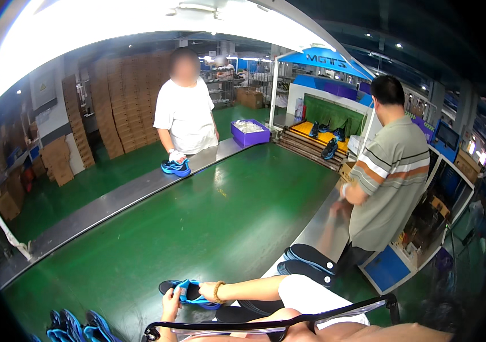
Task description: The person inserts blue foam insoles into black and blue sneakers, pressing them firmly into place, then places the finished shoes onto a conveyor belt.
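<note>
A blue sports shoe with a dark opening is held between my hands at the near side of the green belt. My left hand is closed on its near left side, thumb against the blue upper. My right hand, below a braided wrist band, has its fingers closed at the shoe's right end. A black rounded piece sticks out at the shoe's left; whether it is an insole or part of the shoe I cannot tell. Black insoles lie stacked on the metal ledge beside my right arm.
The green belt runs away to the right. More blue shoes stand at its near left. Across it, a person handles a blue shoe near a purple bin. Another person works at right. Glasses cross the lower view.
</note>
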`<state>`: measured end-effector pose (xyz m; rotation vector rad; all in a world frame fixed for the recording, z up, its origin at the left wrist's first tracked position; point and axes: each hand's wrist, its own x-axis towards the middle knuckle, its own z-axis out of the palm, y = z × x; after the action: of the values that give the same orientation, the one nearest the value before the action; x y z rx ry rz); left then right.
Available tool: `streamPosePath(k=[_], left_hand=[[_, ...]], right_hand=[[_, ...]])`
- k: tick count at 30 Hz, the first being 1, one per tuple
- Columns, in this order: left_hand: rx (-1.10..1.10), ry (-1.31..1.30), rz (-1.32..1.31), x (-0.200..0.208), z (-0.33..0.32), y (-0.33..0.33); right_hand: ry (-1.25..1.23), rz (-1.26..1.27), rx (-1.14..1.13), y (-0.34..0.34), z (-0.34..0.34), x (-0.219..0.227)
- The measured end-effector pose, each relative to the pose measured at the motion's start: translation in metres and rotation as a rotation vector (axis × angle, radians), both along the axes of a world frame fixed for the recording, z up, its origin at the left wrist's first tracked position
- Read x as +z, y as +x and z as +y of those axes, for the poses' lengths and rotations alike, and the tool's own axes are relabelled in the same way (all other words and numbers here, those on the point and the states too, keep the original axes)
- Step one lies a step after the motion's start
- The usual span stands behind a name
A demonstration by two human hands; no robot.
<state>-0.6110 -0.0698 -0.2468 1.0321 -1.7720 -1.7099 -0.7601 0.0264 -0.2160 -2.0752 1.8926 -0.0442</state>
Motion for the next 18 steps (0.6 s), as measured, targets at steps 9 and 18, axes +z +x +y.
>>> streamPosePath(k=[9, 18], left_hand=[[0.053, -0.037, -0.031, -0.004, -0.001, 0.009], [0.323, -0.186, -0.037, -0.004, 0.013, -0.013]], right_hand=[[-0.289, -0.343, -0.267, 0.022, -0.008, -0.032], [0.309, -0.015, 0.083, 0.010, -0.020, 0.040]])
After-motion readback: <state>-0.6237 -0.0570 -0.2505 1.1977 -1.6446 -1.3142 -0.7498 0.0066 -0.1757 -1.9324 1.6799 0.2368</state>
